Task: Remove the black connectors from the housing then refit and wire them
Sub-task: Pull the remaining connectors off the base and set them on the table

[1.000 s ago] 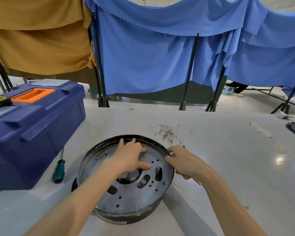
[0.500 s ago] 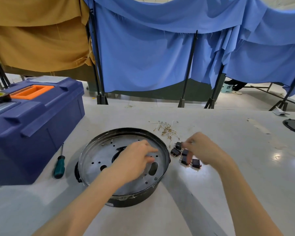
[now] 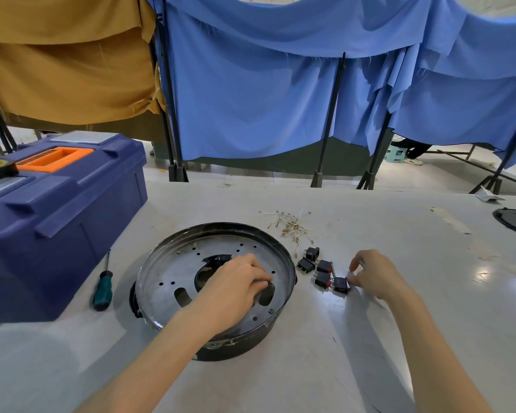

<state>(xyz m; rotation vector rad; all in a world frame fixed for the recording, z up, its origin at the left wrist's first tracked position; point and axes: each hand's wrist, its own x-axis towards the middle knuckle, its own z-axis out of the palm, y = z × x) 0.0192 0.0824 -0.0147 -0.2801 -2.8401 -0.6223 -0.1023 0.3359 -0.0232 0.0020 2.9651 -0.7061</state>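
The round metal housing sits open side up on the pale table, its perforated plate showing. The left hand lies on that plate, right of the housing's middle hole, fingers bent with the tips down by an oval slot. From here I can't quite tell whether they hook the slot's edge or only press on the metal.

Just right of the housing, the black connectors lie loose on the table in a small cluster. The right hand is at the far side of that cluster from the housing, thumb and curled fingers pinching the end connector, which rests on the table, while the forefinger sticks up clear of it.

Beyond the housing's right rim lies a tangle of short wires. Left of the housing a green-handled screwdriver lies flat, and further left stands a blue toolbox with an orange handle.
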